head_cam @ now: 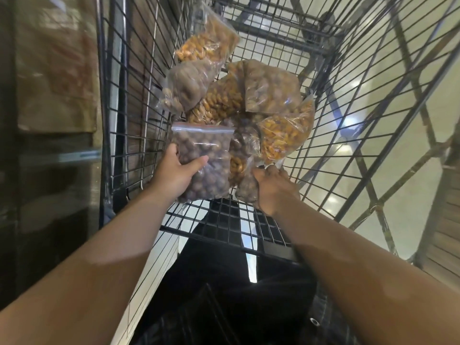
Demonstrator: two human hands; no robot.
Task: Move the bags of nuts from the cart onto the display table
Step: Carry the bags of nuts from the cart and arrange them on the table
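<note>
Head view looks down into a black wire cart, where every bag of nuts lies heaped on the middle of its floor. No display bench is in sight.

Toward the cart's left wall, the left hand grips a clear zip-top plastic bag of dark brown round nuts by its left edge, thumb across the front. The bag's long axis runs away from the person, with the red zip strip toward the cart's far end, so it looks ready to lift straight up and out.

Beyond it, I count two bags of pale brown nuts, one left and one right. There are three bags of orange-gold nuts: far, central and right.

At the heap's near edge, the right hand has its fingers curled and appears to pinch a second dark-nut bag. The right orange bag's corner touches its fingertips, so which plastic it holds is uncertain.

That makes seven bags, though overlap may hide more. The hands are apart, each just beside the heap.
</note>
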